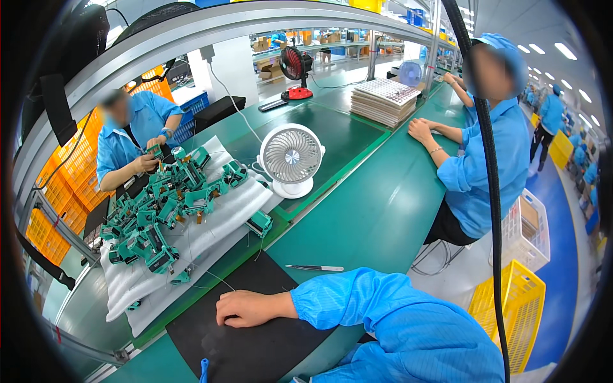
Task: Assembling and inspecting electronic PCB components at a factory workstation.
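Note:
My right hand (246,309) rests on a black mat (274,348), its forearm in a blue sleeve coming from the right. The fingers are curled under, and whatever they may hold is hidden. A thin wire ends close to the knuckles. Beyond the hand lies a pair of tweezers (315,267) on the green bench. A narrow blue object (204,370) lies at the mat's near edge. Farther left, a heap of green plastic assemblies (156,220) with wires sits on white foam sheets (131,290); one assembly (260,223) hangs at the foam's right edge. My left hand is out of view.
A white fan (292,159) stands past the foam, and a red and black fan (295,70) farther back. Stacked white trays (385,101) sit on the bench. One person works across the heap, another sits at right. A yellow crate (511,313) stands at lower right. A black cable (488,159) hangs in front.

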Demonstrator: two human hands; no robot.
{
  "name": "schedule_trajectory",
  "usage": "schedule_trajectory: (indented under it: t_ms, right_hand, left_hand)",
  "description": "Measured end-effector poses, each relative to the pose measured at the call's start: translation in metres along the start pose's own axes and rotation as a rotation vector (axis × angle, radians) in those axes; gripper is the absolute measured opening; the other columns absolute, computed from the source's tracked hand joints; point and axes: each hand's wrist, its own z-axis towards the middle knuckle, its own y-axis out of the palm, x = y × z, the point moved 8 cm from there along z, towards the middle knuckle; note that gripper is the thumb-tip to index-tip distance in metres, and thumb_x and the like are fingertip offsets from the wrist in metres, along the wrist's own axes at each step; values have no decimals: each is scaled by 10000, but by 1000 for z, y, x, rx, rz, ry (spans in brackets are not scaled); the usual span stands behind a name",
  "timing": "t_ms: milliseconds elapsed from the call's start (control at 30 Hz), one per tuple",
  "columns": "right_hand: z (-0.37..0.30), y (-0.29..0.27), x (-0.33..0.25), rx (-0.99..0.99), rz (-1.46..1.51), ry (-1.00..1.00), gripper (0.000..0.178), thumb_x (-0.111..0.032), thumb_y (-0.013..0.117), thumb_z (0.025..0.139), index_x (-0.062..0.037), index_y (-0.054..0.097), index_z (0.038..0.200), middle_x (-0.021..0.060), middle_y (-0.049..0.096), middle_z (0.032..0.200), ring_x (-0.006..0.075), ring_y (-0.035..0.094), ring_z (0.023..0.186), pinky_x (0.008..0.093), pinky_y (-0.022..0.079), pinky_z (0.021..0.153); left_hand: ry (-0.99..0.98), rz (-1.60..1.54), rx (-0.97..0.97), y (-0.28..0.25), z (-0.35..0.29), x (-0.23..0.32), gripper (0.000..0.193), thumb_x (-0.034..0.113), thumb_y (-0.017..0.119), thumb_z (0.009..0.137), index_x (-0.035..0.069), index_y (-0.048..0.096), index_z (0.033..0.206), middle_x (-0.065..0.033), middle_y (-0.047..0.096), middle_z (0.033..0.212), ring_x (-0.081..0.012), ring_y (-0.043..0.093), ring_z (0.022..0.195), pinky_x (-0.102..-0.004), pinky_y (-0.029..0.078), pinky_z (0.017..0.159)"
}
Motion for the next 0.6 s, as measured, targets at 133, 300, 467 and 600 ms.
schedule_trajectory:
  t_ms: [133,300,467,600]
  right_hand:
    - [-2,-2,0,2,-1,8,110,-92,645,814,-79,685,916,56,654,933,267,592,940,409,485,813]
    - [1,1,1,-12,11,-3,114,-92,645,812,-81,689,917,58,659,937,270,596,939,406,490,812]
    - [0,-8,-4,17,-19,-60,100,-77,653,836,-73,677,933,59,654,939,279,602,912,395,504,787]
    - [3,-5,-7,-13,-3,-58,116,-74,661,846,-73,686,959,55,660,956,273,605,917,388,509,797]
  left_hand:
    - [-45,648,-43,-9,-12,13,137,220,461,1016,125,451,919,43,420,910,-88,476,830,-248,346,697]
    - [128,545,-73,2,-8,11,258,277,314,1053,96,418,902,10,407,874,-122,447,783,-265,344,684]
    - [120,710,-247,19,6,14,322,299,270,1068,47,457,996,-13,455,908,-137,470,823,-291,358,704]
    - [243,726,-124,14,1,38,170,205,467,1012,52,523,1058,-30,555,975,-142,539,897,-301,413,715]
